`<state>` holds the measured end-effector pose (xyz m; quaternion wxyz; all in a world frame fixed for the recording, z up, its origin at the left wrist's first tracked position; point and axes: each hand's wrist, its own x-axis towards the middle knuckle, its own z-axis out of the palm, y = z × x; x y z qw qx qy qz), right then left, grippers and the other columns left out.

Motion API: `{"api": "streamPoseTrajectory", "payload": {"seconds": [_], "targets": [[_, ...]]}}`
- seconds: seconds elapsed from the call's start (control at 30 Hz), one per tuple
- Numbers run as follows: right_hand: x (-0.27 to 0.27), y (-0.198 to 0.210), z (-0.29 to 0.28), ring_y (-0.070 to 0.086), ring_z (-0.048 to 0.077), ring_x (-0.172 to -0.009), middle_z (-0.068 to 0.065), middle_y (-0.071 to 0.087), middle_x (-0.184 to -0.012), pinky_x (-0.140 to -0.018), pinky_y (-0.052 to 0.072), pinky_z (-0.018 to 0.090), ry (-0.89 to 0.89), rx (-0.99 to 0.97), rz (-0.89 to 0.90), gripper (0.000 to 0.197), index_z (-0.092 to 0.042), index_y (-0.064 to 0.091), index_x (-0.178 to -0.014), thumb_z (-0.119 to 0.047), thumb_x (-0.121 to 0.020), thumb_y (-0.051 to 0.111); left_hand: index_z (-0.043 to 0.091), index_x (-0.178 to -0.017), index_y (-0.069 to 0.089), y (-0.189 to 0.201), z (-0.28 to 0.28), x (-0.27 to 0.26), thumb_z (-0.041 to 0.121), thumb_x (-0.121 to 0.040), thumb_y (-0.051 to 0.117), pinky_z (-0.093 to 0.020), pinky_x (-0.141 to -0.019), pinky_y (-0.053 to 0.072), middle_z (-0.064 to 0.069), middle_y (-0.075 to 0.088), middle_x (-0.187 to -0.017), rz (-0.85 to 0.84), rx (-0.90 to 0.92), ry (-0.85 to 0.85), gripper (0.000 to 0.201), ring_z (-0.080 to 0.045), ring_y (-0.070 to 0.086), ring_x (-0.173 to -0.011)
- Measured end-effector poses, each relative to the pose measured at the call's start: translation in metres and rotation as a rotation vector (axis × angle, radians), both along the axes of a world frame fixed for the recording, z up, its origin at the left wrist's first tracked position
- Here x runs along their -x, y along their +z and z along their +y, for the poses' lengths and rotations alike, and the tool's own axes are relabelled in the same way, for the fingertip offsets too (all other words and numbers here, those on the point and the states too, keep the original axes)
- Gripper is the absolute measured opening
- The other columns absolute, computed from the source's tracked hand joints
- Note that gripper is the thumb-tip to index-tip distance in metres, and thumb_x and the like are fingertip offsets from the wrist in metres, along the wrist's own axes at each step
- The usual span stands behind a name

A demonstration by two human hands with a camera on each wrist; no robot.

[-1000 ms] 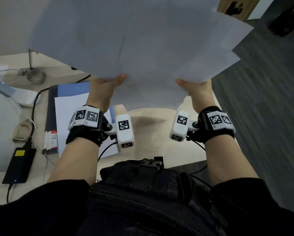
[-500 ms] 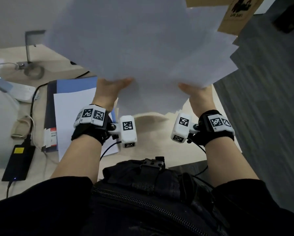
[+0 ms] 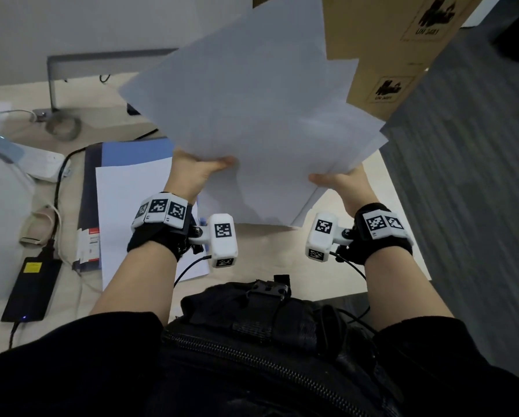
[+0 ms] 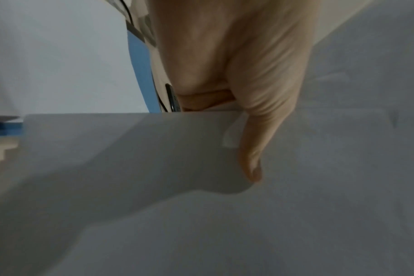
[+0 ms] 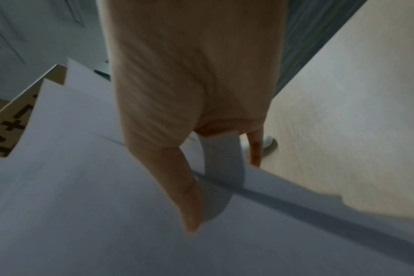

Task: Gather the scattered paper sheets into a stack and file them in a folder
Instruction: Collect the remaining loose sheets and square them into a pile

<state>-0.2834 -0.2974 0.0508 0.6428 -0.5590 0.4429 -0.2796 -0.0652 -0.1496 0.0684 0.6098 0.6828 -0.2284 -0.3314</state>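
A: Nearest in: both wrists raised over the table (image 3: 327,266); left hand (image 3: 192,176) pinches the near edge of the paper sheets (image 3: 252,115), thumb on top; the other fingers pass under the paper, mostly out of sight.

B: Right hand (image 3: 342,183)?

A: Same; thumb over the sheets' near-right edge, grasping them; the wrist view shows a loose corner curled beside the thumb; the bundle is lifted clear of the table, fanned and uneven, corners stepping out to the far right.

B: And the folder (image 3: 92,191)?

A: Flat on the table to the left of the left wrist, dark spine and blue cover, one white sheet (image 3: 126,212) lying on it; its long axis runs near to far; the left hand is the nearer one.

B: So the move goes left and down?

A: My guess, yes; squaring the fan first looks wise, since offset corners could snag.

B: Farther off?

A: Power brick (image 3: 31,288) and cables at the left edge; a metal stand (image 3: 53,85); cardboard boxes (image 3: 387,55) beyond the paper.
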Motion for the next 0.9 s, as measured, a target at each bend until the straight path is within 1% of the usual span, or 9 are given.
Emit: {"api": "streamPoseTrajectory", "payload": {"seconds": [0.13,0.23,0.33,0.53,0.67,0.73,0.8,0.83,0.9], "targets": [[-0.006,0.001,0.000,0.065,0.025,-0.099,0.018,0.066,-0.110,-0.080,0.055,0.027,0.049,0.043,0.008,0.064,0.007,0.056,-0.118,0.003,-0.058,0.078,0.012,-0.092,0.068,-0.001,0.001,0.003,-0.002,-0.068,0.079,-0.022,-0.079,0.052,0.007,0.072,-0.088,0.028,0.010,-0.006,0.030,-0.012,0.070,-0.087],[-0.013,0.012,-0.002,0.066,0.021,-0.093,0.013,0.067,-0.104,-0.083,0.055,0.028,0.048,0.070,-0.017,0.058,0.005,0.057,-0.118,0.008,-0.063,0.078,0.012,-0.096,0.067,0.008,-0.003,0.001,-0.001,-0.066,0.080,-0.027,-0.086,0.053,0.002,0.072,-0.095,0.013,0.042,-0.027,0.035,-0.015,0.069,-0.094],[-0.008,0.020,-0.009,0.066,0.017,-0.091,0.009,0.067,-0.100,-0.077,0.054,0.023,0.057,0.118,-0.040,0.051,0.005,0.058,-0.117,0.015,-0.069,0.071,0.014,-0.098,0.065,0.016,-0.002,-0.008,-0.002,-0.058,0.085,-0.032,-0.087,0.054,-0.001,0.072,-0.099,-0.001,0.109,-0.033,0.047,-0.020,0.068,-0.098],[-0.015,0.033,-0.003,0.066,0.014,-0.086,-0.002,0.070,-0.087,-0.074,0.054,0.026,0.043,0.147,-0.126,0.044,0.000,0.061,-0.107,0.015,-0.067,0.072,0.015,-0.092,0.067,0.028,-0.003,-0.002,0.010,-0.052,0.087,-0.030,-0.084,0.055,0.008,0.073,-0.088,-0.046,0.115,-0.019,0.045,-0.016,0.070,-0.089],[-0.010,0.051,-0.009,0.065,0.007,-0.073,-0.009,0.070,-0.076,-0.060,0.049,0.017,0.039,0.203,-0.208,0.031,-0.004,0.064,-0.095,0.010,-0.069,0.073,0.018,-0.088,0.065,0.042,-0.003,-0.013,0.001,-0.058,0.084,-0.022,-0.077,0.054,0.014,0.072,-0.081,-0.070,0.142,0.000,0.039,-0.007,0.068,-0.081],[-0.011,0.040,-0.007,0.066,0.008,-0.077,-0.006,0.071,-0.081,-0.066,0.051,0.020,0.029,0.177,-0.185,0.038,0.002,0.063,-0.101,0.007,-0.066,0.075,0.017,-0.091,0.064,0.030,-0.003,-0.008,-0.003,-0.063,0.081,-0.019,-0.076,0.052,0.012,0.070,-0.085,-0.036,0.093,0.004,0.038,-0.001,0.067,-0.078],[-0.014,0.022,0.000,0.066,0.019,-0.089,0.009,0.070,-0.095,-0.078,0.054,0.031,0.036,0.069,-0.150,0.056,0.009,0.060,-0.111,0.002,-0.058,0.076,0.016,-0.092,0.064,0.012,-0.002,0.001,-0.008,-0.064,0.079,-0.022,-0.078,0.052,0.014,0.070,-0.085,-0.014,0.028,-0.016,0.040,0.002,0.067,-0.077],[-0.017,0.017,0.003,0.065,0.024,-0.092,0.013,0.068,-0.098,-0.079,0.054,0.034,0.040,0.029,-0.133,0.061,0.009,0.060,-0.112,0.000,-0.055,0.076,0.016,-0.092,0.065,0.005,-0.002,0.004,-0.009,-0.064,0.079,-0.025,-0.080,0.053,0.014,0.070,-0.085,-0.010,0.005,-0.026,0.040,0.001,0.067,-0.077],[-0.022,0.013,0.005,0.063,0.025,-0.093,0.015,0.066,-0.099,-0.078,0.055,0.033,0.059,0.038,-0.112,0.056,0.005,0.062,-0.107,-0.001,-0.053,0.075,0.017,-0.090,0.066,0.002,-0.003,0.005,-0.009,-0.063,0.079,-0.029,-0.081,0.055,0.015,0.072,-0.080,-0.013,-0.012,-0.044,0.040,-0.001,0.068,-0.078]]}}
